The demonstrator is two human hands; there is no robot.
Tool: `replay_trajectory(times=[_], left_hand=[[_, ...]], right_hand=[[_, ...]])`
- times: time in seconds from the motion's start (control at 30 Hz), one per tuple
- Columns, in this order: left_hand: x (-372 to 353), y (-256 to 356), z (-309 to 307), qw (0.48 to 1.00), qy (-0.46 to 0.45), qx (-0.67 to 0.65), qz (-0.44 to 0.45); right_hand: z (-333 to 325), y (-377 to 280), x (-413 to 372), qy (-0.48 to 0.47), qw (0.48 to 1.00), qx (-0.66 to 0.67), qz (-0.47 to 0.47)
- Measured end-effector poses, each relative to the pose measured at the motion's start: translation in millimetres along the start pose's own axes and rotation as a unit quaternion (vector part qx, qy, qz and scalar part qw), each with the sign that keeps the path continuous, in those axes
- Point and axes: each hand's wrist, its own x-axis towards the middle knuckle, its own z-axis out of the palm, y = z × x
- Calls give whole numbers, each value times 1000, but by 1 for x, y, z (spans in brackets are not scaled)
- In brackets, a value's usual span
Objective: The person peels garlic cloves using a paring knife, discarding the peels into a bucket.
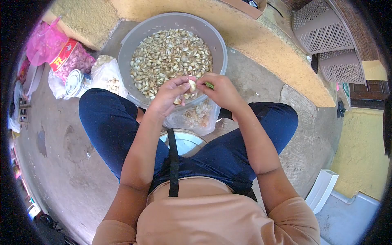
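A pale garlic clove (192,85) is pinched between the thumb and fingers of my left hand (169,94). Close against it, my right hand (222,92) is closed on what looks like a small green-handled knife (209,85); only the green part shows and its blade is hidden. Both hands are over the near rim of a large grey tub (222,53), which is full of unpeeled-looking garlic cloves (171,57). Below my hands, between my legs, a clear plastic bag (202,118) holds papery garlic skins.
On the left stand a pink mesh sack of garlic (77,65), a tin can (75,81) and a white bag (107,77) with pale pieces inside. A low yellow ledge (261,49) runs behind the tub. Perforated plastic crates (322,36) sit at upper right.
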Motion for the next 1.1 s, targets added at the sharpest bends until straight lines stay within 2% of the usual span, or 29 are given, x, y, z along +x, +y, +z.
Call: replay_trajectory(times=[0.07,0.27,0.37,0.47,0.57,0.77,0.87,0.97,1.0,1.03,1.07,1.1], left_hand=[[0,-1,0,1000,2,5,-5],[1,-1,6,984,24,176,-23],[3,-9,4,971,53,231,-45],[7,-15,-5,965,118,231,-27],[8,-7,-11,961,200,191,-7],[8,-3,-17,970,201,136,15],[6,-2,-12,964,210,163,7],[7,-7,-13,962,206,178,9],[8,-9,-13,959,208,192,12],[9,-12,-13,955,210,207,15],[10,-15,-12,951,213,222,18],[11,-17,-11,949,214,231,12]], right_hand=[[-3,-2,-1,10,999,20,27],[-2,8,0,64,997,-4,40],[2,10,0,109,991,35,65],[-3,15,0,74,995,4,61],[14,39,-7,-157,977,-124,72],[65,98,-17,-298,918,-231,121],[69,106,-16,-276,912,-260,154],[64,105,-4,-237,931,-243,136],[59,95,-1,-213,949,-89,216],[51,78,4,-182,937,68,290],[45,63,9,-145,896,223,355],[40,52,10,-140,874,303,353]])
